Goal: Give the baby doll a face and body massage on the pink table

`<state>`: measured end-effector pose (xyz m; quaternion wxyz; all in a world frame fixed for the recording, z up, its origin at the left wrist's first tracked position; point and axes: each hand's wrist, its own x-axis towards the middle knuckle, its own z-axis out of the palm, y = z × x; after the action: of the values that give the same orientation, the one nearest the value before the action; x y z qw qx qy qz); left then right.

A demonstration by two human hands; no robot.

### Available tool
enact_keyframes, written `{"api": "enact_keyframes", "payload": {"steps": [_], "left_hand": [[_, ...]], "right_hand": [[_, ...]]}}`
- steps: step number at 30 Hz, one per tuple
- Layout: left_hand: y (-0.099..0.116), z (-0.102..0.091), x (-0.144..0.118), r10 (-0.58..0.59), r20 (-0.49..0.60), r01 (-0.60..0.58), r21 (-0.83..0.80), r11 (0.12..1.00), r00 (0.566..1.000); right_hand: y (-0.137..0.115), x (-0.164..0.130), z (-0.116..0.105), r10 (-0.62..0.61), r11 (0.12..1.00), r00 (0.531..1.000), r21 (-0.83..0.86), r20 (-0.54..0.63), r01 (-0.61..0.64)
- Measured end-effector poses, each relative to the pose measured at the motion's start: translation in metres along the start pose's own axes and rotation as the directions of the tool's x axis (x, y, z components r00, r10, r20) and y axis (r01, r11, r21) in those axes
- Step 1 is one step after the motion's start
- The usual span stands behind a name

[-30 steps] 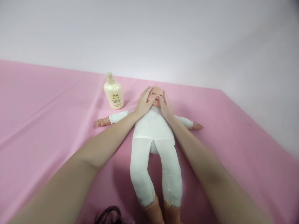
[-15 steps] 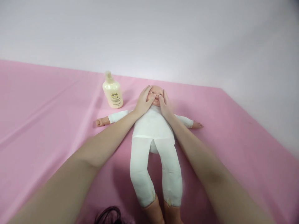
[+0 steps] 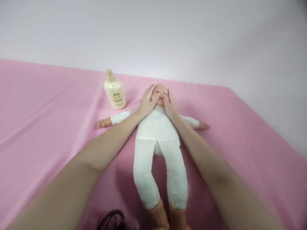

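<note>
Doll (image 3: 157, 127) is flat on its back on the pink worktop (image 3: 240, 137), its head right between both sets of fingers. Left hand (image 3: 147, 102) and right hand (image 3: 169, 105) cup its cheeks, fingers spread and pressing lightly. Lotion bottle (image 3: 114, 91) stands just left of the left fingers.

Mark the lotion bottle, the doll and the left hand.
lotion bottle (image 3: 114, 92), head view, on its label.
doll (image 3: 157, 126), head view, on its white chest.
left hand (image 3: 146, 103), head view, back of hand.

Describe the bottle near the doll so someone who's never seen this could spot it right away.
On the pink sheet, a baby doll lies on its back. The lotion bottle stands upright just beyond its outstretched arm, the only cream-yellow upright thing there.
</note>
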<state>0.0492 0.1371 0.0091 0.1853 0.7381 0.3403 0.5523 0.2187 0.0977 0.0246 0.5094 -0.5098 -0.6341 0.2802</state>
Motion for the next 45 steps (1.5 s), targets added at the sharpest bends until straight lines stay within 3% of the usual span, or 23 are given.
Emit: {"api": "enact_keyframes", "payload": {"steps": [45], "left_hand": [[0.002,-0.0007,0.0008,-0.009,0.011,0.01,-0.008,1.0,1.0]], "right_hand": [[-0.0032,-0.0004,-0.0027,-0.009,1.0,1.0,-0.012,0.022,0.009]]}}
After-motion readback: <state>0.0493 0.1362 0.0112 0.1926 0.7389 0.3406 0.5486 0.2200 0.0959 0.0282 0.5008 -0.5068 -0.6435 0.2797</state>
